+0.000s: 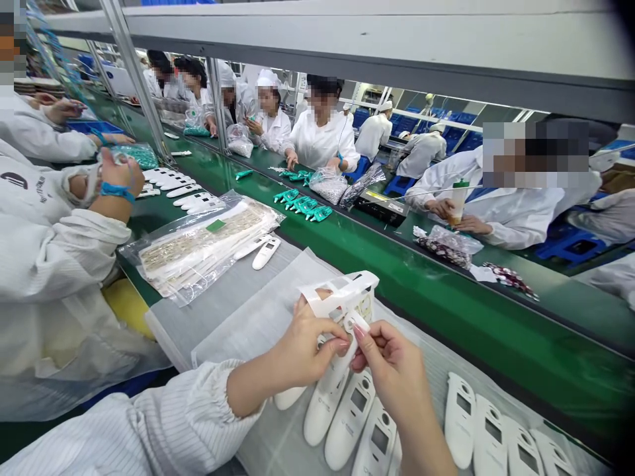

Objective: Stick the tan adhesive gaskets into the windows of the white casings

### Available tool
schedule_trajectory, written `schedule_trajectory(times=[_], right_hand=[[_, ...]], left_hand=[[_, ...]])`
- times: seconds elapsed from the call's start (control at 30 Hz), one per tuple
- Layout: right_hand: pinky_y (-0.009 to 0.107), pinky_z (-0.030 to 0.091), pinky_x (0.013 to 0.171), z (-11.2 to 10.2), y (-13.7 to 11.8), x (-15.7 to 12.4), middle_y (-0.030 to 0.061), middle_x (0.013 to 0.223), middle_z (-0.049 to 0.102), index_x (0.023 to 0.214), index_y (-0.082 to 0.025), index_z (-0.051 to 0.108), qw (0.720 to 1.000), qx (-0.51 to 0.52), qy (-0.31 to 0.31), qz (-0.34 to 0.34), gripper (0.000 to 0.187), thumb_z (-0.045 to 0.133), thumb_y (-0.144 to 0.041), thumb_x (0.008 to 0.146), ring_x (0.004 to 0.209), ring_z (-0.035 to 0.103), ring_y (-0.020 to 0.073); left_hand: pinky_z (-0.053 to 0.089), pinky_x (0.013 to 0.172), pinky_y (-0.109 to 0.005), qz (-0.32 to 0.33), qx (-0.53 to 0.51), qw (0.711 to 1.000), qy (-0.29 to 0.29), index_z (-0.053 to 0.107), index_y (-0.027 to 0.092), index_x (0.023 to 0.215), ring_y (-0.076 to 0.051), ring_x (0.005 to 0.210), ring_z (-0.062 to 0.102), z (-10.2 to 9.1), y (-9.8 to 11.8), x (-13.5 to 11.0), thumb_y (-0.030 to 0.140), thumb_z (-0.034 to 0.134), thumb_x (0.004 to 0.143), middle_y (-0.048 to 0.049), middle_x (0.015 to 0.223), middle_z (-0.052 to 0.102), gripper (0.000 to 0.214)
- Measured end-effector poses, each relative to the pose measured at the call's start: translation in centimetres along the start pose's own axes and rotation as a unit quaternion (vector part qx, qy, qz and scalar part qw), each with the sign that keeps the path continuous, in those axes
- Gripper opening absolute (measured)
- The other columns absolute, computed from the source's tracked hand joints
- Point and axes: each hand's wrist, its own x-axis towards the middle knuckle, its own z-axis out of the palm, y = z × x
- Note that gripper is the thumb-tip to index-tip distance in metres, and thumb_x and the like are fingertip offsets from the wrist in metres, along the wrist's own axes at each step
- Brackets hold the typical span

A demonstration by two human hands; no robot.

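Working over a grey plastic sheet (238, 311), both hands closed in a grip, nothing released. Left hand (307, 350) clasping a white plastic device casing (325, 410), its fingers (337, 345) wrapped across the casing's upper part; right hand (391, 380) pinching a narrow white tab (358, 325) at the casing's top between thumb and fingertips. Above both hands, a die-cut white plastic frame (342, 291), probably joined to the tab, though the fingers hide any join. Casing held just above the sheet. Shell judged light and stiff, smooth enough to slip, best taken by its long edges, away from the display window. More white casings (459, 420) lying in rows on the sheet, windows up. Beyond the sheet's far end, a clear plastic bag (208, 244) stuffed with long paper-backed strips, two loose casings (265, 252) just beside it. Across the green tabletop (496, 317), green moulded parts (302, 208) in rows; farther left, a co-worker's hand (116, 185) with a blue wristband, near a bag of green parts (136, 155).
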Motion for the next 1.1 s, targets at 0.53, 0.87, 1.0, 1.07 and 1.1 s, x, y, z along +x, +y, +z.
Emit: schedule_trajectory(times=[0.53, 0.87, 1.0, 1.07, 1.1], right_hand=[[0.026, 0.051, 0.049, -0.4, -0.6, -0.4, 0.0008, 0.052, 0.062, 0.068, -0.020, 0.057, 1.000, 0.002, 0.027, 0.002, 0.040, 0.065, -0.058, 0.078, 0.047, 0.060, 0.0157], [0.026, 0.050, 0.044, -0.4, -0.5, -0.6, 0.0009, 0.052, 0.062, 0.066, -0.020, 0.056, 1.000, 0.014, 0.010, -0.003, 0.041, 0.066, -0.058, 0.077, 0.043, 0.058, 0.0147], [0.025, 0.050, 0.045, -0.3, -0.5, -0.5, 0.0008, 0.055, 0.063, 0.067, -0.020, 0.055, 1.000, 0.013, 0.016, -0.005, 0.040, 0.066, -0.057, 0.078, 0.044, 0.059, 0.0144], [0.024, 0.050, 0.045, -0.1, -0.5, -0.5, 0.0003, 0.054, 0.062, 0.067, -0.020, 0.055, 1.000, 0.008, 0.023, -0.007, 0.039, 0.066, -0.057, 0.079, 0.045, 0.060, 0.0146], [0.024, 0.050, 0.045, 0.0, -0.5, -0.6, 0.0001, 0.053, 0.062, 0.067, -0.020, 0.055, 1.000, 0.006, 0.027, -0.008, 0.039, 0.066, -0.056, 0.079, 0.045, 0.060, 0.0149]], left_hand=[[0.030, 0.108, -0.058, -0.049, -0.037, 0.998, 0.006, 0.078, 0.020, 0.082, -0.037, 0.131, 0.039, 0.2, 0.5, 0.0, 0.020, 0.065, 0.082, -0.0120, 0.112, 0.069, 0.014], [0.032, 0.104, -0.061, 0.030, 0.030, 0.999, 0.016, 0.076, 0.017, 0.080, -0.039, 0.128, 0.040, 0.4, 0.5, -0.3, 0.018, 0.060, 0.083, -0.0162, 0.117, 0.063, 0.017], [0.033, 0.101, -0.059, 0.062, 0.070, 0.995, 0.030, 0.074, 0.017, 0.080, -0.037, 0.122, 0.045, 0.4, 0.7, -0.4, 0.017, 0.055, 0.084, -0.0150, 0.117, 0.063, 0.020], [0.033, 0.102, -0.057, 0.069, 0.074, 0.994, 0.047, 0.074, 0.017, 0.080, -0.035, 0.121, 0.047, 0.6, 0.9, -0.5, 0.016, 0.055, 0.084, -0.0136, 0.113, 0.065, 0.019], [0.034, 0.101, -0.056, 0.071, 0.074, 0.993, 0.057, 0.073, 0.017, 0.079, -0.035, 0.120, 0.047, 0.7, 0.9, -0.6, 0.016, 0.056, 0.083, -0.0131, 0.111, 0.065, 0.018]])
